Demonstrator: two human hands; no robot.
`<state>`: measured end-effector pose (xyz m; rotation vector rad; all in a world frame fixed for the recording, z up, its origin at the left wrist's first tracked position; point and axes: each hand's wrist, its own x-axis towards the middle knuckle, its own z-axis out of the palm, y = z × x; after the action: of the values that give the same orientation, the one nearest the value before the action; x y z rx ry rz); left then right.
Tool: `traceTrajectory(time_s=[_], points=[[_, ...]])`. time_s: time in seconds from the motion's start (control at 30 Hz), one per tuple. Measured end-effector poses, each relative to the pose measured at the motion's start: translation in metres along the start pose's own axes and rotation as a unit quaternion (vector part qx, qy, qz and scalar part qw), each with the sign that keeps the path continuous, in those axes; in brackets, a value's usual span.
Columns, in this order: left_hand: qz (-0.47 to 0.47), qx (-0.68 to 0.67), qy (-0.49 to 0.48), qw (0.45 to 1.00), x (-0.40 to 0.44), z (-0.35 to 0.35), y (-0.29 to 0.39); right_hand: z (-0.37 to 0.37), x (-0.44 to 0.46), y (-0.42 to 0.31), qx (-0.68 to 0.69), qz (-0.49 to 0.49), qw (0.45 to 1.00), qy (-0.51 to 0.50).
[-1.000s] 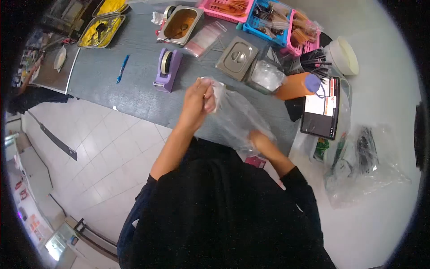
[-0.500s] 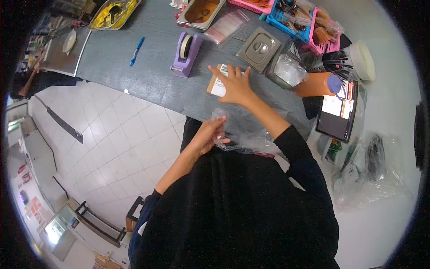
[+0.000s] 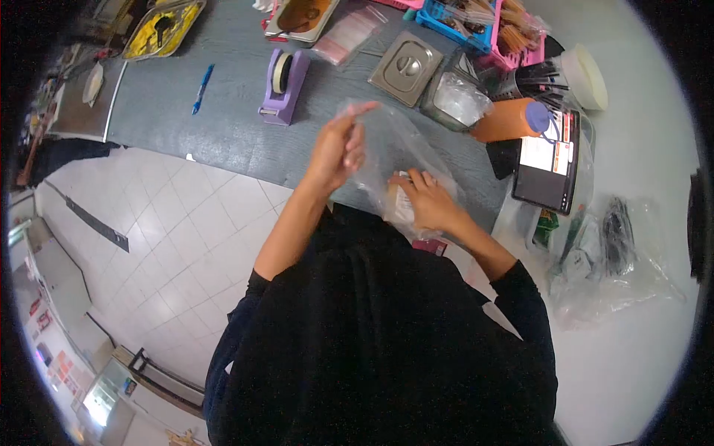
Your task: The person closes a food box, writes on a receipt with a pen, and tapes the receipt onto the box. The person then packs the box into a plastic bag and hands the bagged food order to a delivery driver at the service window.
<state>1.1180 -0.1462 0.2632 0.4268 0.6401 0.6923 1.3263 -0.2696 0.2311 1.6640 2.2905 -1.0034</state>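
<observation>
Left hand [image 3: 340, 152] near purple plastic tape dispenser [image 3: 283, 89], forefinger extended, others curled, hold on clear plastic bag [image 3: 416, 145] unclear, right hand [image 3: 431, 206] palm down, gripping brown-and-white cardboard box [image 3: 400, 207] farther right of dispenser, box partly finger-covered, label unreadable.

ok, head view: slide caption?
Left hand holding a clear bag, right hand gripping a small box, at a grey table.

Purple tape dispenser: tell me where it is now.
In the head view, the tape dispenser stands on the grey table, in the upper part left of centre, between the blue pen and the steel lid, beyond the left hand.
</observation>
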Motion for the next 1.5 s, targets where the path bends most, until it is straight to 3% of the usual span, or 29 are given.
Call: traceTrajectory(time_s=[0.07,0.17,0.23,0.37,0.53,0.67,0.77,0.8,0.87,0.93,0.97,1.0,1.03,1.1,1.17,1.2,1.27,1.3,1.4,1.47,1.5], points=[[0.032,0.133,0.049,0.989,-0.014,0.010,0.016,-0.002,-0.008,-0.002,-0.056,0.027,0.993,0.100],[0.083,0.372,0.141,0.914,-0.023,-0.004,0.018,-0.016,-0.010,-0.008,-0.136,0.083,0.965,0.206],[0.096,0.403,0.147,0.898,-0.018,-0.017,-0.003,-0.036,-0.003,-0.028,-0.132,0.120,0.956,0.234],[0.127,0.426,0.145,0.884,-0.022,-0.002,0.004,-0.009,0.041,-0.026,-0.098,0.178,0.970,0.130],[0.181,0.472,0.182,0.844,-0.024,0.000,0.032,-0.005,0.027,-0.013,-0.067,0.172,0.969,0.165],[0.159,0.469,0.134,0.859,-0.014,0.006,0.019,-0.003,0.024,-0.008,-0.048,0.213,0.967,0.129],[0.171,0.605,0.109,0.770,-0.023,0.028,0.041,-0.019,0.000,-0.010,-0.132,0.187,0.952,0.201],[0.212,0.682,0.101,0.692,-0.024,0.025,0.056,-0.033,-0.017,-0.014,-0.178,0.169,0.940,0.235],[0.294,0.804,0.080,0.510,-0.019,0.020,0.091,-0.070,-0.049,-0.004,-0.068,0.145,0.981,0.110],[0.117,0.750,-0.028,0.650,-0.022,0.060,0.116,-0.152,-0.093,-0.050,-0.091,0.223,0.969,-0.060],[0.024,0.708,-0.081,0.701,-0.022,0.074,0.123,-0.179,-0.113,-0.061,-0.119,0.197,0.971,-0.070],[0.012,0.545,-0.218,0.809,-0.019,0.085,0.116,-0.194,-0.128,-0.068,-0.148,0.170,0.971,-0.079],[-0.007,0.352,-0.343,0.871,-0.014,0.098,0.101,-0.201,-0.140,-0.067,-0.138,0.115,0.983,-0.023],[0.015,0.310,-0.365,0.878,-0.010,0.132,0.055,-0.209,-0.156,-0.059,-0.122,0.005,0.988,0.090],[0.165,0.569,-0.361,0.720,-0.008,0.148,0.004,-0.194,-0.138,-0.058,0.005,-0.105,0.972,0.210],[0.158,0.526,-0.331,0.767,-0.009,0.155,-0.005,-0.179,-0.126,-0.055,0.065,-0.160,0.948,0.267],[0.140,0.433,-0.262,0.851,-0.011,0.165,-0.015,-0.123,-0.105,-0.040,0.190,-0.157,0.820,0.516],[0.062,0.364,-0.215,0.904,-0.020,0.169,-0.001,-0.097,-0.096,-0.037,0.202,-0.114,0.775,0.588],[0.165,0.404,-0.231,0.870,-0.035,0.158,-0.031,0.031,-0.019,0.001,0.389,-0.035,0.757,0.524],[0.123,0.561,-0.441,0.690,-0.079,0.182,-0.053,0.096,0.023,0.021,0.515,-0.039,0.723,0.458],[0.138,0.641,-0.469,0.592,-0.097,0.176,-0.052,0.113,0.036,0.032,0.561,-0.058,0.697,0.443]])
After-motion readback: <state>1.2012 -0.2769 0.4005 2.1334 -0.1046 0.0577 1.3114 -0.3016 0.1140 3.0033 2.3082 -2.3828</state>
